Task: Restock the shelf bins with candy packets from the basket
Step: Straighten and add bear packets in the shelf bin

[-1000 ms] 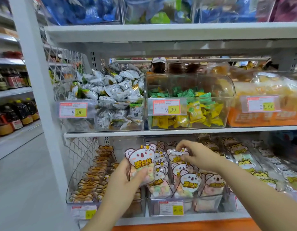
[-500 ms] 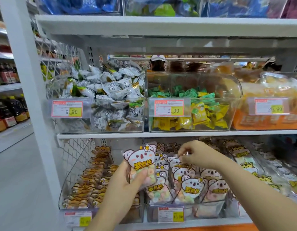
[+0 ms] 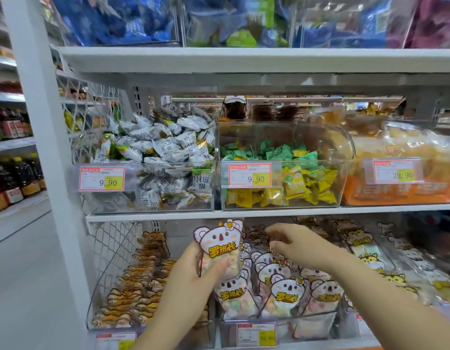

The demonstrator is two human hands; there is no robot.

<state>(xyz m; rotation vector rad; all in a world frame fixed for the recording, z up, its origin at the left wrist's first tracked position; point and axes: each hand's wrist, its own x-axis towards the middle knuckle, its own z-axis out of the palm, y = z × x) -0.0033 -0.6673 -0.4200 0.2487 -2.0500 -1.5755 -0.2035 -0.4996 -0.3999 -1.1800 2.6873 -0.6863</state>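
Head view looks at a white shelving unit (image 3: 244, 59) with its upright post (image 3: 42, 147) on my left and an aisle of dark bottles (image 3: 17, 175) beyond it. On the top board stand clear bins packed with blue bags (image 3: 113, 21).

On the middle board three clear bins sit side by side. The left bin (image 3: 148, 205) is heaped with white-wrapped sweets, the middle bin (image 3: 320, 137) holds green sweets above yellow ones, and the right bin (image 3: 395, 198) has an orange base. Each carries a red and yellow price tag (image 3: 249, 175) on its front.

On the lower board a bin of brown bear packets (image 3: 133, 286) stands at the left. A koala bin (image 3: 282, 320) sits in the centre, and rows of yellow animal packets (image 3: 365, 248) lie to the right.

My left hand (image 3: 193, 276) grips one koala candy packet (image 3: 219, 243) upright, thumb across its clear lower half. It is in front of the koala bin's left side and above the packets that stand inside.

My right hand (image 3: 299, 243) reaches over the back of the koala bin, fingers curled down at the tops of the rear packets. I cannot tell whether it pinches one.
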